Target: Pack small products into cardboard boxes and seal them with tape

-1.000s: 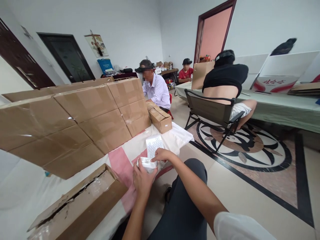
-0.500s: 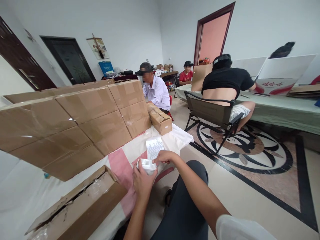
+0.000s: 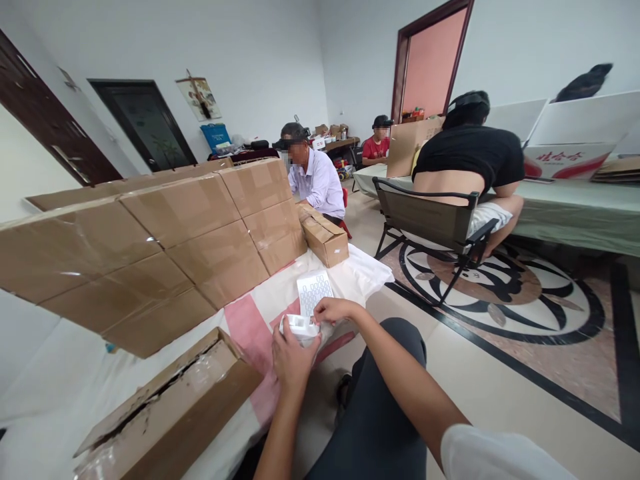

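Note:
My left hand [image 3: 293, 357] is wrapped around a small white plastic piece [image 3: 300, 325] with a recessed top, held up above my lap at the table edge. The fingers of my right hand [image 3: 334, 311] are pinched together at the right end of that piece. Whatever is between those fingertips is too small to make out. Just beyond both hands, a white sheet [image 3: 315, 285] with rows of dark rounded outlines lies on the cloth, its near part hidden by my right hand.
Cardboard boxes [image 3: 200, 247] stand stacked on the white and pink cloth [image 3: 253, 363]. A long carton [image 3: 175, 400] lies near left, and a smaller carton [image 3: 325, 237] beyond. Co-workers sit further off, one on a folding chair [image 3: 425, 217] by a green-covered table [image 3: 565, 213].
The view has shifted slightly, so most things sit a little further right. My right fingertips have shifted slightly at the white piece's end. The co-worker in black leans lower.

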`<state>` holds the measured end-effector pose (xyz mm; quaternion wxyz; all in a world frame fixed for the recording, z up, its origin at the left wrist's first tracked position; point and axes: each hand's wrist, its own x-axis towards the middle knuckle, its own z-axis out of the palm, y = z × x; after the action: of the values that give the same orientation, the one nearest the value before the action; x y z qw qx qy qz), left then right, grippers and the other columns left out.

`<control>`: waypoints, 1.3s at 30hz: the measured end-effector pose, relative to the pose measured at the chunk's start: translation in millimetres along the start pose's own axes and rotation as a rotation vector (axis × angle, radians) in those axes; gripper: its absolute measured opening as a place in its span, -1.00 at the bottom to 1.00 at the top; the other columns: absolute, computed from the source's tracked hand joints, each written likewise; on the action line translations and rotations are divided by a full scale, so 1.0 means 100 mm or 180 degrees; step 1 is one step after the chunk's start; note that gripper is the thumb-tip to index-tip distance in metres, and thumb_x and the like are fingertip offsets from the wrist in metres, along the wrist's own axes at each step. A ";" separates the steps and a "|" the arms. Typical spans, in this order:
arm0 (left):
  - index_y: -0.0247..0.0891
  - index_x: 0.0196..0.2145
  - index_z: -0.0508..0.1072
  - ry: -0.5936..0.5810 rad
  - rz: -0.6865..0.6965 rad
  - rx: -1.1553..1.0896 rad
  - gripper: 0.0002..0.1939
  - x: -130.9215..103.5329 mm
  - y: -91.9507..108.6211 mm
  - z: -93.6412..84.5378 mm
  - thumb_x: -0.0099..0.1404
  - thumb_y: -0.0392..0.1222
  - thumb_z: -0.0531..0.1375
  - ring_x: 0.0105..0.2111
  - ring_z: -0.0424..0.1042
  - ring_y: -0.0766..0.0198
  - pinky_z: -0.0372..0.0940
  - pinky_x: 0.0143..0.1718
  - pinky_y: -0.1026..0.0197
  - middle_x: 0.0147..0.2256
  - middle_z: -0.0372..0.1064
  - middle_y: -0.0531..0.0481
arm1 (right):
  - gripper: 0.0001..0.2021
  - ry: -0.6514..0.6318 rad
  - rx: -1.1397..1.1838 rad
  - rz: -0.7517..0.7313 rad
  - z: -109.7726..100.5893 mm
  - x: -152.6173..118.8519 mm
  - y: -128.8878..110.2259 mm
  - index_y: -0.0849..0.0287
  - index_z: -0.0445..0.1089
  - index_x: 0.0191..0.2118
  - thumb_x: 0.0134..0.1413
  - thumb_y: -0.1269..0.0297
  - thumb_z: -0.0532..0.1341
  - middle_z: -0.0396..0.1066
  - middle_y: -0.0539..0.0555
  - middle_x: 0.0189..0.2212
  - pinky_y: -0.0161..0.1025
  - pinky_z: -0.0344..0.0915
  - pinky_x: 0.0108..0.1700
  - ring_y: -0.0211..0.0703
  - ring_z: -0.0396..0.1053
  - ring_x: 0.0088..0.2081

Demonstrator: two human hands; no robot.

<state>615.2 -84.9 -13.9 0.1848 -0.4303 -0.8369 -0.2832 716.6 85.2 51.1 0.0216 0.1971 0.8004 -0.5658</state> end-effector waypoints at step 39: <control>-0.41 0.30 0.13 0.0144 0.0090 0.0118 -0.08 -0.04 -0.03 0.06 0.20 0.28 0.23 -0.02 0.39 -0.16 0.34 0.00 -0.07 0.11 0.22 -0.41 | -0.89 0.0411 -0.0773 0.0080 -0.05 0.07 0.16 0.23 0.32 -0.56 -0.10 0.50 0.17 0.20 -0.08 -0.68 -0.36 0.04 -0.52 -0.34 0.12 -0.61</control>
<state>614.5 -84.6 -21.9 0.2155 -0.4321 -0.8315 -0.2747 716.7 96.8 36.6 0.0008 0.2391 0.8601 -0.4506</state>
